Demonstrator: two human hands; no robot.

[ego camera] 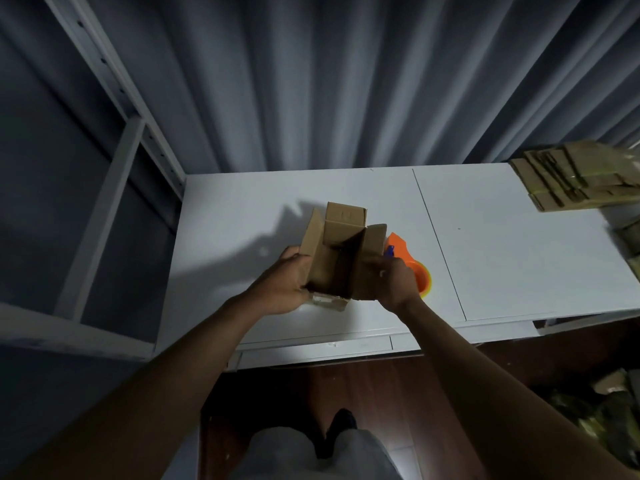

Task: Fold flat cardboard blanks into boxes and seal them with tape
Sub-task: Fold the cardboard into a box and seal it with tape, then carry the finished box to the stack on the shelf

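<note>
A small brown cardboard box (341, 247) stands on the white table (502, 237) with its top flaps open and pointing up. My left hand (285, 280) grips its left side, fingers curled round the wall. My right hand (388, 282) grips the right side near the right flap. An orange tape dispenser (414, 263) with a blue part lies on the table just right of the box, partly hidden behind my right hand.
A stack of flat cardboard blanks (575, 176) lies at the table's far right corner. A grey metal shelf frame (114, 188) stands to the left. Grey curtains hang behind the table. More cardboard lies on the floor (609, 410) at lower right.
</note>
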